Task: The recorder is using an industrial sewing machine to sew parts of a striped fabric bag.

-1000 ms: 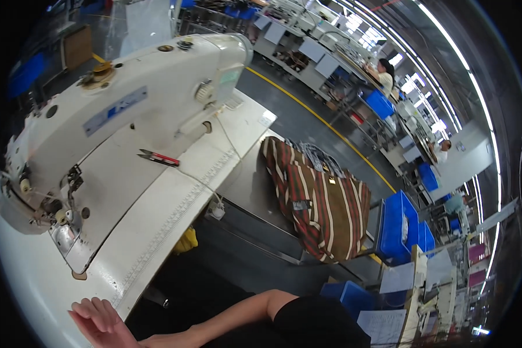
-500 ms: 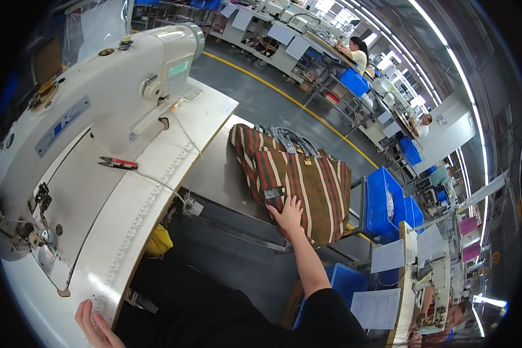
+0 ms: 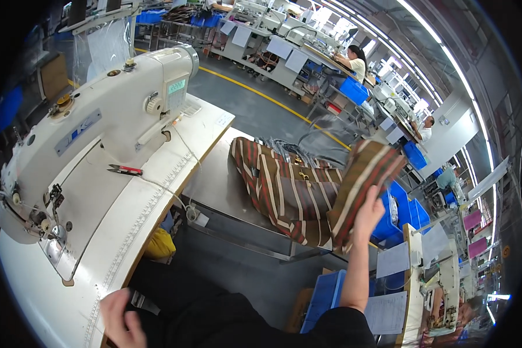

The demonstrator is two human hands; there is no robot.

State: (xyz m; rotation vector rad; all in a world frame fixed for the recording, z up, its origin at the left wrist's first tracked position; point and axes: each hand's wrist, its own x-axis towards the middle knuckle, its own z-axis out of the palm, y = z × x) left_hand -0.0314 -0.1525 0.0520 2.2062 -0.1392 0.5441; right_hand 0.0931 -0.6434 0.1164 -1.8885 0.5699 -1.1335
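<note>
Our right hand (image 3: pixel 368 214) is clamped on striped fabric (image 3: pixel 370 168), perhaps raising it to clear the metal table's (image 3: pixel 206 187) right end. Our left hand (image 3: pixel 120 320), grip apart, hovers at the sewing table's (image 3: pixel 35 290) near edge.

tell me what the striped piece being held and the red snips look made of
Striped piece: probably woven fabric, matte, bending without sheen; blur hides the weave. Snips: dark, slim tips suggest metal blades; the evenly red part could be plastic or painted.
</note>
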